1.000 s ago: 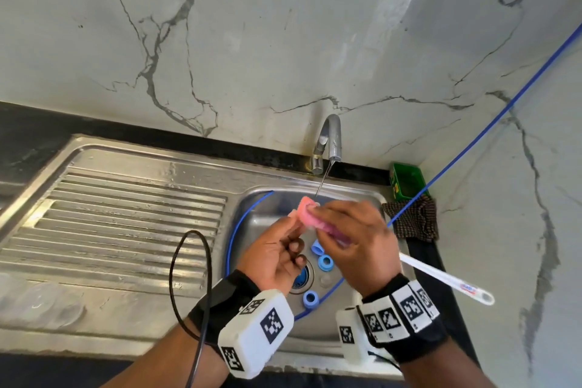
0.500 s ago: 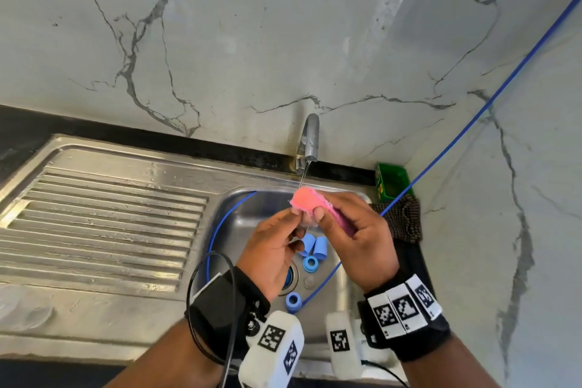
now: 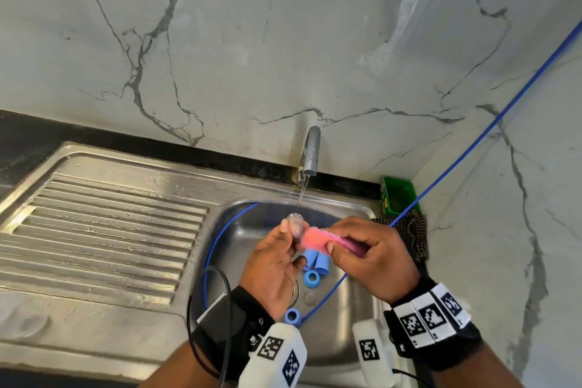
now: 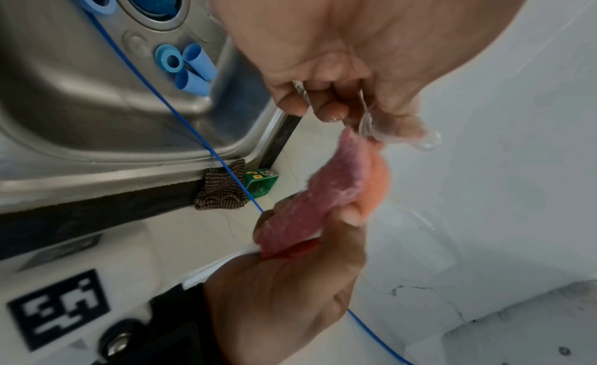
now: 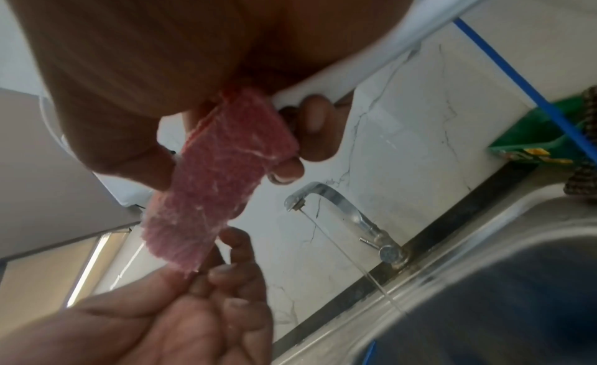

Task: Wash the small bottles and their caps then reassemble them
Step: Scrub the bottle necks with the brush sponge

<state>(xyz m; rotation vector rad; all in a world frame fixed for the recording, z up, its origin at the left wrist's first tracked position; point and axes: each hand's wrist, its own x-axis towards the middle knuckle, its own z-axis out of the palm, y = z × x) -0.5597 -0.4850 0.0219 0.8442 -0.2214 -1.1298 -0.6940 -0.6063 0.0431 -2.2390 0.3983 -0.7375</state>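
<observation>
Head view: left hand pinches a small clear bottle under the thin tap stream, right hand grips the pink sponge against it. Blue caps lie in the sink near the drain.

Left wrist view: the bottle is wet (probably slippery), so it may drop.

Right wrist view: only here the tap handle shows.

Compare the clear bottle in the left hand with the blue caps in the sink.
The bottle is clear; the caps are opaque blue. The bottle is held up under the tap's stream by the left hand, beside the right hand's pink sponge; the caps lie loose on the sink floor, untouched. Both are small and separated.
</observation>
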